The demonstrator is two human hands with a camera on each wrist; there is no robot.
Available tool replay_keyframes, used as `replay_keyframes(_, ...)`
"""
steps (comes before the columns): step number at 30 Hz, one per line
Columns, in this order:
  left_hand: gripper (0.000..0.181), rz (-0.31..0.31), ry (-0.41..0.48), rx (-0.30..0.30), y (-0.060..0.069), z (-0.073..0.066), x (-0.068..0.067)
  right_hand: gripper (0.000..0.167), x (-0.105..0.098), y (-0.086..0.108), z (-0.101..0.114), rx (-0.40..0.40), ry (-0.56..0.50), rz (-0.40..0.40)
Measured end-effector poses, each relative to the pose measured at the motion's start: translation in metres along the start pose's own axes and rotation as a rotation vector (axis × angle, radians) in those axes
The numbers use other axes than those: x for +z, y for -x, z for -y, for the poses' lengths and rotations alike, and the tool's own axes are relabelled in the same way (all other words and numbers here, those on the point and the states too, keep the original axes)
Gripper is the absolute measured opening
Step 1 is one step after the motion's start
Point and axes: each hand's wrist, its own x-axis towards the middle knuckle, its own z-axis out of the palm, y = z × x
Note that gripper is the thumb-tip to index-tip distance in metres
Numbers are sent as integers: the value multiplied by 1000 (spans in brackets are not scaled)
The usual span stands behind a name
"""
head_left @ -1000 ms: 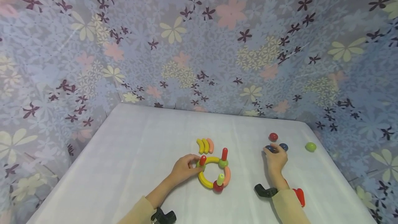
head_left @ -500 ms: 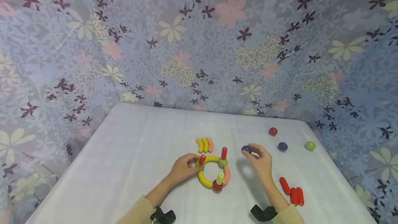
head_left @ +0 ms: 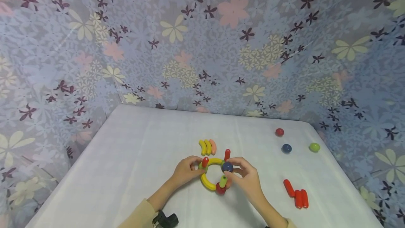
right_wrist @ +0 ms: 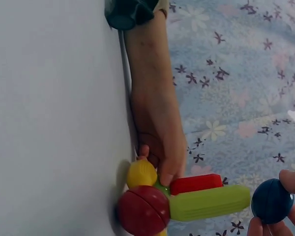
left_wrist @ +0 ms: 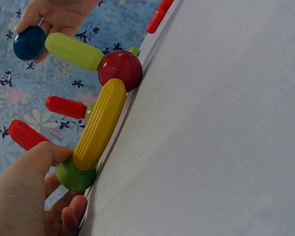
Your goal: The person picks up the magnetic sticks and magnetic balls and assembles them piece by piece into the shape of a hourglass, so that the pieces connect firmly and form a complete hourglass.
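A ring of curved yellow and pink pieces joined by balls lies on the table, with upright rods on its balls. My left hand (head_left: pixel 187 170) grips the green ball (left_wrist: pixel 76 178) at the ring's left, beneath a red rod (head_left: pixel 205 162). Between the fingertips of my right hand (head_left: pixel 249 178), a blue ball (head_left: pixel 227 166) is pinched above the ring. In the right wrist view that blue ball sits just off the free end of the light green rod (right_wrist: pixel 210 202), which rises from the red ball (right_wrist: pixel 144 210). The pink curved piece is mostly hidden by my right hand.
Behind the ring lie two yellow curved pieces (head_left: pixel 205 147) and a pink one (head_left: pixel 213 147). On the right are a loose red ball (head_left: pixel 279 132), a blue ball (head_left: pixel 286 148) and a green ball (head_left: pixel 314 147). Three red rods (head_left: pixel 298 198) lie nearer the front right.
My right hand has picked a blue ball off the table at the right and carried it left to the ring. My left hand has stayed on its green ball.
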Motion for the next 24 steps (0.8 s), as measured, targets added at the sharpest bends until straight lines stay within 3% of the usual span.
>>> replay_keyframes(5,35,-1,-3,-5,0,1,1,34,6,7,-3,-75,-13,30)
replay_keyframes(11,35,-9,-6,14,-1,5,4,34,9,13,-5,-110,11,40)
replay_keyframes(14,34,-8,-10,15,-1,5,4,36,9,15,-5,-66,38,27)
replay_keyframes(20,35,0,-1,6,-1,3,2,38,11,20,-5,136,74,-8)
replay_keyframes(24,35,3,5,-3,-1,1,2,41,15,24,-11,163,88,-19)
